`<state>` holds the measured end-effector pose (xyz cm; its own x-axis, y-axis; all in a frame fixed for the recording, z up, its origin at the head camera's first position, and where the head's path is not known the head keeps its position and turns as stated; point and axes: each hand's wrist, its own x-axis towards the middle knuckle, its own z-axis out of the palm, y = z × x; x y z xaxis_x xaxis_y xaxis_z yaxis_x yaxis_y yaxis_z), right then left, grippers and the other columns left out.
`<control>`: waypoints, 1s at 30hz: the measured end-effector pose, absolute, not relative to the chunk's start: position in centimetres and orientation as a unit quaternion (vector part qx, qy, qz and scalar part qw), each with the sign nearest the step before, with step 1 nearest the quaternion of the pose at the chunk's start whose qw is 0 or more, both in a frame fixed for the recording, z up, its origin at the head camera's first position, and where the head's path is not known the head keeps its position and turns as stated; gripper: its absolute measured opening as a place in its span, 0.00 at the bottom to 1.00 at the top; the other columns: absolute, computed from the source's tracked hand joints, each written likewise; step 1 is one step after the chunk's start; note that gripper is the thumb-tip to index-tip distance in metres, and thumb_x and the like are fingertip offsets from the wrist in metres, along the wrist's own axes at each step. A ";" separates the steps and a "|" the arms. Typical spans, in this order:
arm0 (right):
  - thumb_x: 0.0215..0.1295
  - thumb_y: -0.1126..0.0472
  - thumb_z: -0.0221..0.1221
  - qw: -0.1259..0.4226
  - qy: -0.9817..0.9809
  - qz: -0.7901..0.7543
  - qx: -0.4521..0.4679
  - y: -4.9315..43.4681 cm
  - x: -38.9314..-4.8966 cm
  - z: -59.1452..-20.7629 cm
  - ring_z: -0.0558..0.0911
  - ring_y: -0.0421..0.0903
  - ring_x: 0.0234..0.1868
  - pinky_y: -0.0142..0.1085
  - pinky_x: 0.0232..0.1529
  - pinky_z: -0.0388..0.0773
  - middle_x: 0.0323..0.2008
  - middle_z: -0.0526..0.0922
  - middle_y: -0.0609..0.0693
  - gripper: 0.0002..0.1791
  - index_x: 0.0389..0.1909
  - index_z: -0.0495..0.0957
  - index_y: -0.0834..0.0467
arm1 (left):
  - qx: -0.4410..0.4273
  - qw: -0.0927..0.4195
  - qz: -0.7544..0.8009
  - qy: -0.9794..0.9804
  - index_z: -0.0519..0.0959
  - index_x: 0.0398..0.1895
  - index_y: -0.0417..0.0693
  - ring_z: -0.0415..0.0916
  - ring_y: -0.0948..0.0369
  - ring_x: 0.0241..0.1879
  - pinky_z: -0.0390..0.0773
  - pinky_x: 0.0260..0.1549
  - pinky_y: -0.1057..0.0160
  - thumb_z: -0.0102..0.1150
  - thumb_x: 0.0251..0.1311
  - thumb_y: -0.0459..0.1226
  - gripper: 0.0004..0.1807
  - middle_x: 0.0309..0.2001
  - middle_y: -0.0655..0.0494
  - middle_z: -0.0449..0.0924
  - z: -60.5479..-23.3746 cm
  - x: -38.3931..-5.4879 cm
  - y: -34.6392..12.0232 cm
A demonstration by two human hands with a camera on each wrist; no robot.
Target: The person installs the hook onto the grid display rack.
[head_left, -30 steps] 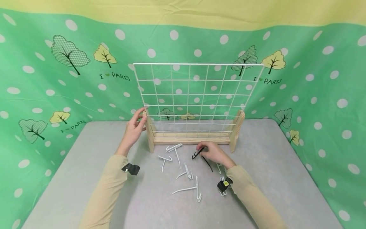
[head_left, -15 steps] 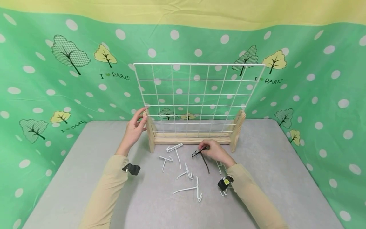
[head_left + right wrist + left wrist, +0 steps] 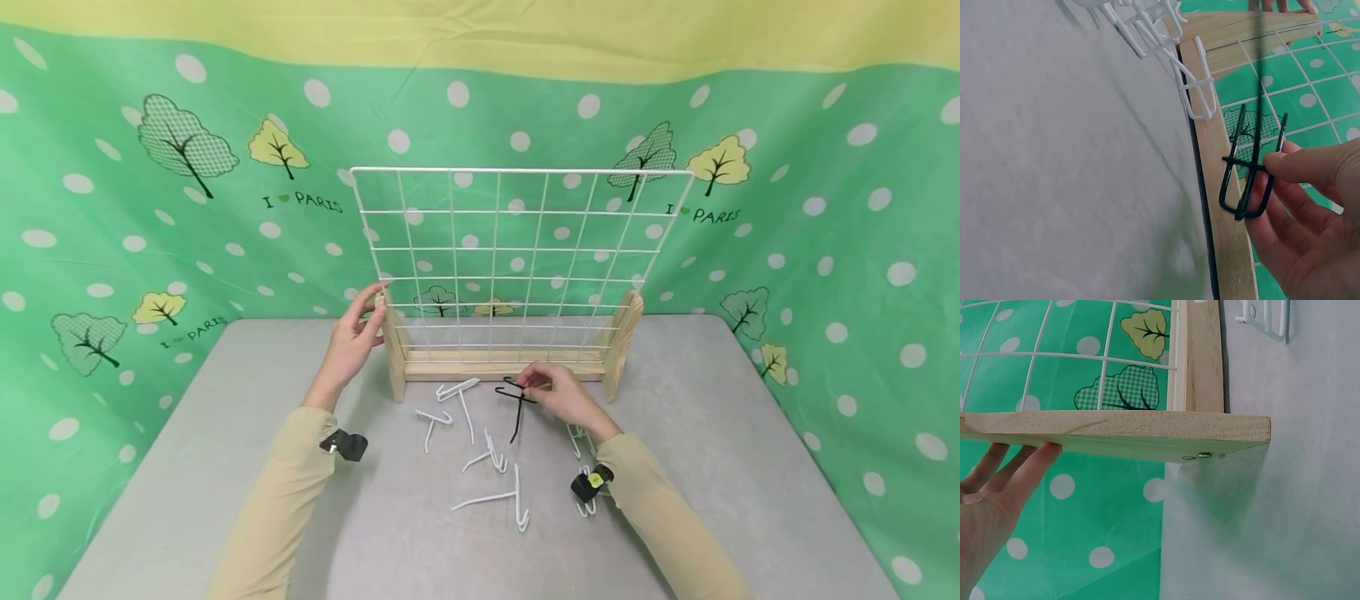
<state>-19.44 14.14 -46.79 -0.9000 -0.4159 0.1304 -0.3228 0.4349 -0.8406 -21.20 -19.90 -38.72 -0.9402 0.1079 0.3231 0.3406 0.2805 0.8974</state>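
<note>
My right hand (image 3: 558,392) pinches a black wire display hook (image 3: 1254,164) between thumb and fingers, just in front of the stand's base bar. Its long prong (image 3: 517,421) points down toward the table in the head view. At the stand's left side, my left hand (image 3: 352,342) touches the wooden side post (image 3: 1116,425); in the left wrist view its fairly straight fingertips (image 3: 1052,449) rest against the post's outer face. A white wire grid panel (image 3: 495,248) stands upright in the wooden stand (image 3: 502,367).
Several white wire hooks lie on the grey table (image 3: 420,550), among them one hook (image 3: 516,492) near the front and another (image 3: 459,388) by the base bar. More white hooks (image 3: 585,492) lie partly hidden under the right forearm. A green patterned curtain (image 3: 847,250) hangs around the table.
My right hand has turned the black hook, so its long prong has swung from pointing down right to pointing down and slightly left. The left hand keeps its place on the post.
</note>
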 end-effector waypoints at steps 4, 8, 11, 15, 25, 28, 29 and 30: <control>0.59 0.77 0.60 0.035 0.835 -0.502 -0.223 14.1 -19.5 -46.6 0.81 0.53 0.40 0.44 0.45 0.82 0.38 0.82 0.57 0.09 0.41 0.80 0.67 | -0.141 0.100 -0.584 -0.793 0.60 0.70 0.38 0.74 0.35 0.49 0.82 0.42 0.46 0.44 0.74 0.34 0.24 0.56 0.28 0.68 -38.7 -21.2 -19.8; 0.59 0.76 0.61 0.035 0.829 -0.512 -0.221 14.0 -19.5 -46.5 0.81 0.52 0.41 0.40 0.44 0.82 0.39 0.82 0.57 0.09 0.41 0.80 0.67 | -0.141 0.102 -0.584 -0.793 0.60 0.70 0.39 0.74 0.36 0.49 0.82 0.42 0.45 0.45 0.74 0.34 0.24 0.56 0.28 0.68 -38.7 -21.2 -19.8; 0.59 0.78 0.59 0.038 0.823 -0.521 -0.223 13.6 -18.6 -44.8 0.81 0.55 0.41 0.41 0.45 0.82 0.39 0.81 0.61 0.10 0.42 0.78 0.71 | -0.141 0.102 -0.583 -0.793 0.60 0.70 0.38 0.74 0.35 0.49 0.82 0.42 0.46 0.44 0.74 0.34 0.24 0.56 0.27 0.68 -38.7 -21.1 -19.8; 0.58 0.81 0.58 0.035 0.813 -0.534 -0.228 13.1 -17.5 -42.6 0.80 0.63 0.41 0.44 0.45 0.82 0.39 0.80 0.69 0.10 0.42 0.76 0.77 | -0.142 0.104 -0.581 -0.795 0.60 0.70 0.38 0.74 0.35 0.49 0.82 0.42 0.48 0.44 0.74 0.34 0.24 0.56 0.27 0.68 -38.7 -21.1 -19.7; 0.57 0.82 0.57 0.033 0.800 -0.559 -0.214 13.0 -17.4 -41.9 0.78 0.66 0.43 0.49 0.48 0.80 0.40 0.78 0.73 0.12 0.44 0.75 0.78 | -0.136 0.101 -0.577 -0.799 0.59 0.70 0.38 0.73 0.34 0.50 0.81 0.43 0.44 0.43 0.74 0.34 0.24 0.56 0.28 0.67 -38.7 -21.0 -19.6; 0.57 0.81 0.57 0.023 0.798 -0.564 -0.212 13.0 -17.6 -41.6 0.79 0.66 0.43 0.45 0.46 0.81 0.40 0.79 0.72 0.12 0.44 0.75 0.78 | -0.136 0.103 -0.580 -0.796 0.59 0.71 0.40 0.73 0.35 0.50 0.82 0.43 0.47 0.43 0.75 0.34 0.24 0.57 0.28 0.67 -39.5 -21.6 -19.9; 0.58 0.81 0.57 0.020 0.798 -0.565 -0.210 13.0 -17.6 -41.6 0.79 0.65 0.43 0.43 0.46 0.81 0.40 0.79 0.72 0.12 0.44 0.75 0.78 | -0.135 0.103 -0.582 -0.795 0.60 0.71 0.41 0.73 0.35 0.50 0.82 0.43 0.49 0.43 0.75 0.35 0.24 0.57 0.29 0.67 -39.9 -21.9 -20.0; 0.58 0.81 0.58 0.019 0.797 -0.566 -0.209 13.0 -17.6 -41.5 0.79 0.64 0.42 0.40 0.44 0.82 0.40 0.79 0.71 0.12 0.44 0.75 0.78 | -0.134 0.104 -0.582 -0.795 0.60 0.71 0.43 0.73 0.36 0.50 0.83 0.43 0.50 0.43 0.75 0.36 0.24 0.57 0.30 0.67 -40.3 -22.2 -20.1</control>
